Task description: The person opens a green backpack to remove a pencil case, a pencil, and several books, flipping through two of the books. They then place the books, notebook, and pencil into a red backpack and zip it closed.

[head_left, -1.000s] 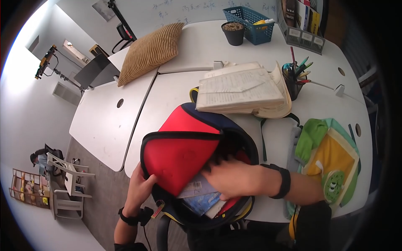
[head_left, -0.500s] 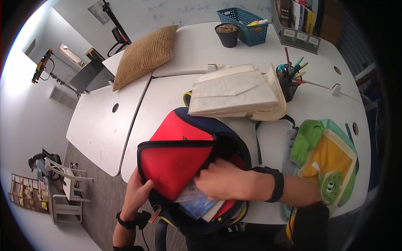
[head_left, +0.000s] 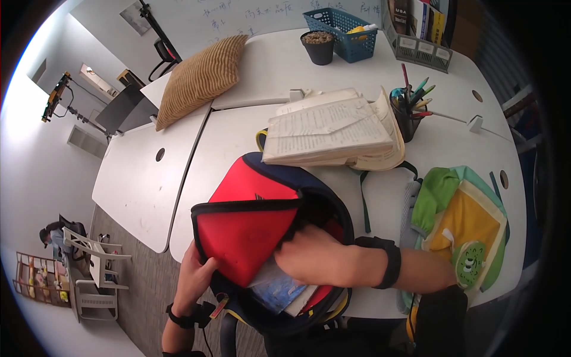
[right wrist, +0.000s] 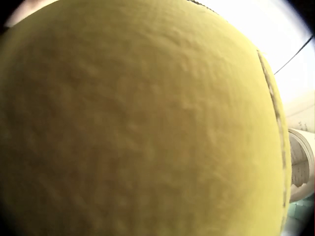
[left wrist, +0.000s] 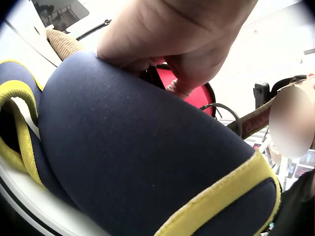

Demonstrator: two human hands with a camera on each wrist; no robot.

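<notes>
A red and navy backpack (head_left: 247,238) with yellow trim lies on the table's near edge, its red flap folded back from the opening. My left hand (head_left: 195,276) grips the flap's left edge, thumb on the red face; in the left wrist view that hand (left wrist: 182,34) curls over the navy side (left wrist: 133,137). My right hand (head_left: 312,256) reaches into the opening, fingers hidden under the flap, so I cannot tell what they hold. Below it, books with a blue cover (head_left: 276,294) stick up inside the bag. A blurred yellow surface (right wrist: 147,118) fills most of the right wrist view.
Behind the backpack lies a stack of worn papers (head_left: 330,131), beside a pen holder (head_left: 409,116). A green and yellow bag (head_left: 461,223) is at right. Farther back are a tan cushion (head_left: 202,80), a plant pot (head_left: 319,49), a blue basket (head_left: 354,44) and a file rack (head_left: 416,50).
My right hand has shifted slightly in the backpack and now covers more of the books. The left hand keeps its hold on the flap. The head view has drifted a little rightward.
</notes>
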